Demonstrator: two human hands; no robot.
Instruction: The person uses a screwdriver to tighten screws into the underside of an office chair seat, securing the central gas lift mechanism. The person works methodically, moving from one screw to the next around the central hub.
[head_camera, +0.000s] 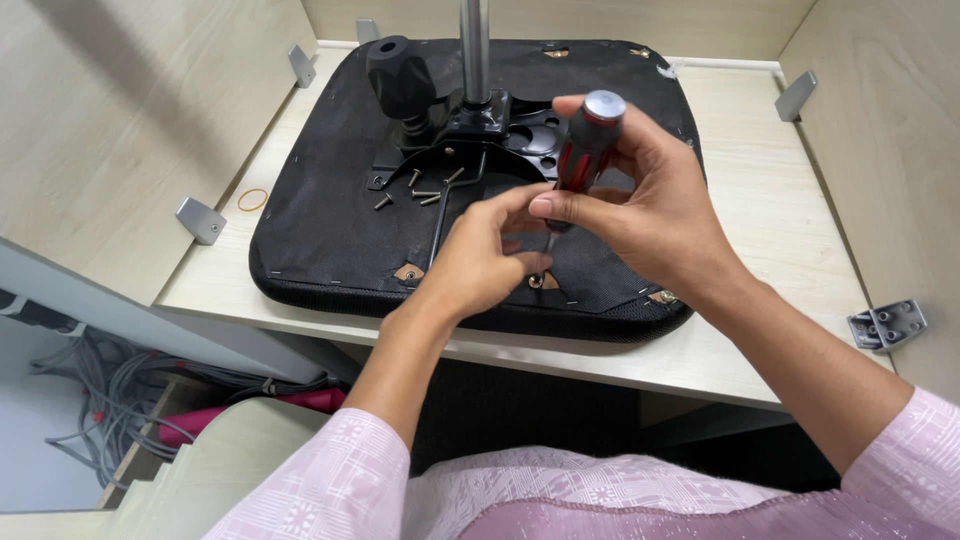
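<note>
Screw-driving step: the right hand (640, 205) grips the screwdriver (585, 150) upright; the left hand (490, 255) pinches its tip at a screw (537, 281) in the seat (320, 230). Next: steady downward turning, judged.

Both arms wear pale pink sleeves (330, 470) with white woven patterning.

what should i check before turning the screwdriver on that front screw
1. Right hand grips screwdriver handle: ok.
2. Left hand fingers steady the shaft near the tip: ok.
3. Tip seated in the screw: cannot tell, fingers hide it.
4. Screwdriver upright: not ok, slightly tilted.
5. Spare screws lie on the seat, clear of the hands: ok.
6. Seat lies flat on the table: ok.
</note>
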